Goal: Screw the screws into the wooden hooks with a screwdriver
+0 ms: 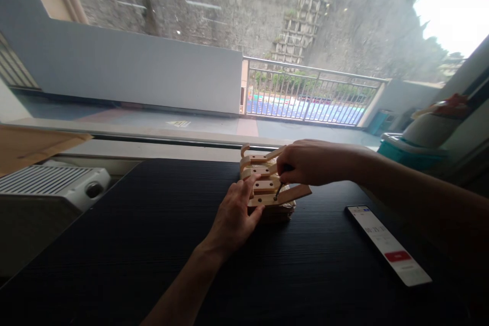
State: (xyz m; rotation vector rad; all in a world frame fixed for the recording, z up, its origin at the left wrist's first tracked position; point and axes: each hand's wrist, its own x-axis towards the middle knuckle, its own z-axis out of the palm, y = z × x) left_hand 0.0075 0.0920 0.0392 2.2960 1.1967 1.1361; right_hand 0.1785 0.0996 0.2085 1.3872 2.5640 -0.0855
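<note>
Several pale wooden hooks lie side by side on a low stack, each flat part showing two dark holes. At the near end, my left hand grips the nearest wooden hook, thumb on its front edge and fingers over its left side. Closed in a fist above the right side, my right hand holds a thin, dark-shafted screwdriver. Its tip meets the right hole of the nearest hook. The handle is mostly hidden in my fingers.
Everything stands on a black table. A phone with a timer on its screen lies at the right. Left of the table are a white slatted appliance and a brown board or envelope. A window ledge runs behind.
</note>
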